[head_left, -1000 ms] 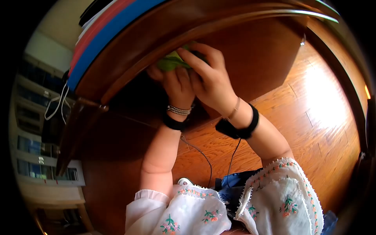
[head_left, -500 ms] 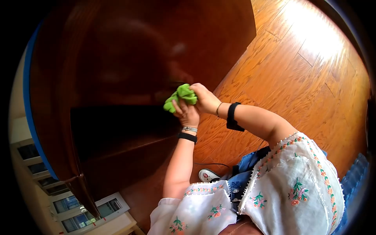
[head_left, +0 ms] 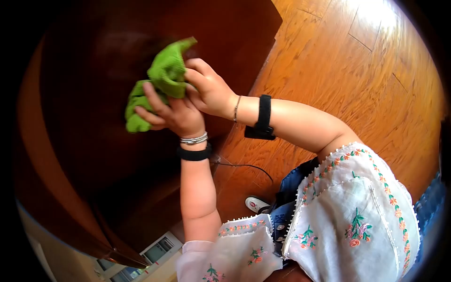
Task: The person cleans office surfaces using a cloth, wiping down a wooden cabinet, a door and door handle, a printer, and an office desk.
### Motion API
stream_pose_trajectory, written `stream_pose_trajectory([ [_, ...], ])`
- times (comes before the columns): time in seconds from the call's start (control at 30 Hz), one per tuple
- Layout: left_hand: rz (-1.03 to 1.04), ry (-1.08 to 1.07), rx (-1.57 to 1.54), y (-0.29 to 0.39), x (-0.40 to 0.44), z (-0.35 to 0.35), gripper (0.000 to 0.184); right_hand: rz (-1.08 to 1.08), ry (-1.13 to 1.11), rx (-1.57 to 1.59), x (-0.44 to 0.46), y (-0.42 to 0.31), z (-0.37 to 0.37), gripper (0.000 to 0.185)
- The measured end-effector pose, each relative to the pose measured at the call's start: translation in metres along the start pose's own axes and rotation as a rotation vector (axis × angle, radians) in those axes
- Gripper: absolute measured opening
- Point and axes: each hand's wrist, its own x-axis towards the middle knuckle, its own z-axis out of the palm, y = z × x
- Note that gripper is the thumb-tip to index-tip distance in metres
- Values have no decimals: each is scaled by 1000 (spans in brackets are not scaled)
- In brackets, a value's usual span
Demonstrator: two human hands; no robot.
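Observation:
A crumpled green cloth (head_left: 168, 70) is bunched in both hands in front of a dark reddish-brown wooden panel (head_left: 108, 51). My left hand (head_left: 176, 113), with silver bracelets and a black band at the wrist, grips the cloth's lower left part, its fingers over the fabric. Just right of the cloth, my right hand (head_left: 209, 89) has its fingers curled onto the cloth's right edge. The two hands touch. Part of the fingertips is hidden behind the fabric.
Wooden floor (head_left: 338, 70) lies to the right of the dark furniture. A thin black cable (head_left: 249, 166) hangs near the left wrist. Below it is a shoe (head_left: 257, 205). A white-framed object with dark panes (head_left: 159, 250) shows at the bottom left.
Both hands have moved up and left over the dark panel with the green cloth, which is now more spread out. The camera view has shifted too.

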Motion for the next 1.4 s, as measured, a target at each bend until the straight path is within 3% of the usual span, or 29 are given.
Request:
stream_pose_trajectory([
  [0.1,112,-212,3,35,-47,33,26,197,-58,-69,-42,45,-37,34],
  [0.17,187,-491,1,61,-80,49,31,575,-83,-69,-74,68,-61,43],
  [0.23,460,-729,95,77,-105,74,37,893,-198,-102,-93,97,-80,51],
  [0.3,595,-654,175,90,-108,82,40,1261,-111,188,-100,105,-88,51],
  [0.37,654,-651,193,97,-95,89,41,1277,-38,220,-101,118,-89,48],
  [0.43,711,-515,195,101,-59,94,41,1165,205,423,-71,105,-94,45],
  [0.5,640,-351,149,116,-12,103,42,1000,420,431,-20,93,-101,41],
  [0.57,513,-235,-10,138,36,114,42,816,438,291,25,105,-122,39],
  [0.63,426,-146,-156,163,70,127,42,746,397,350,57,130,-149,41],
  [0.67,315,-384,-681,168,81,128,46,681,423,427,74,126,-161,33],
  [0.7,414,-317,-234,181,75,148,46,613,446,507,85,125,-168,26],
  [0.77,498,-381,-193,191,55,170,47,768,337,416,61,153,-181,35],
  [0.83,586,-298,4,197,21,184,41,1034,227,261,32,156,-185,42],
  [0.93,734,-486,188,180,-15,157,43,1037,202,46,-49,219,-158,41],
  [0.97,761,-558,194,170,-30,149,44,1048,191,65,-65,210,-147,43],
  [1.0,759,-589,210,148,-52,137,44,1209,199,141,-45,177,-147,38],
  [1.03,756,-619,226,124,-68,121,45,903,160,-231,-96,170,-101,38],
  [1.07,884,-480,468,109,-70,110,45,1074,69,-14,-82,146,-109,37],
  [1.1,1003,-328,706,96,-71,99,46,1039,36,9,-98,138,-90,39],
  [1.17,736,-800,200,61,-96,66,45,1070,-91,82,-112,103,-64,46],
  [1.2,946,-709,472,45,-100,54,45,1214,-204,110,-117,89,-56,53],
  [1.23,1144,-595,748,32,-105,44,45,1195,-233,238,-150,97,-34,58],
  [1.27,978,-759,478,25,-116,34,45,1335,-347,282,-136,76,-40,59],
  [1.3,820,-906,256,29,-94,9,44,1513,-315,517,-105,42,-53,59],
  [1.37,838,-902,209,30,-101,16,44,1663,-292,716,-102,46,-62,54],
  [1.4,857,-905,191,41,-104,27,45,1571,-229,565,-119,65,-59,53],
])
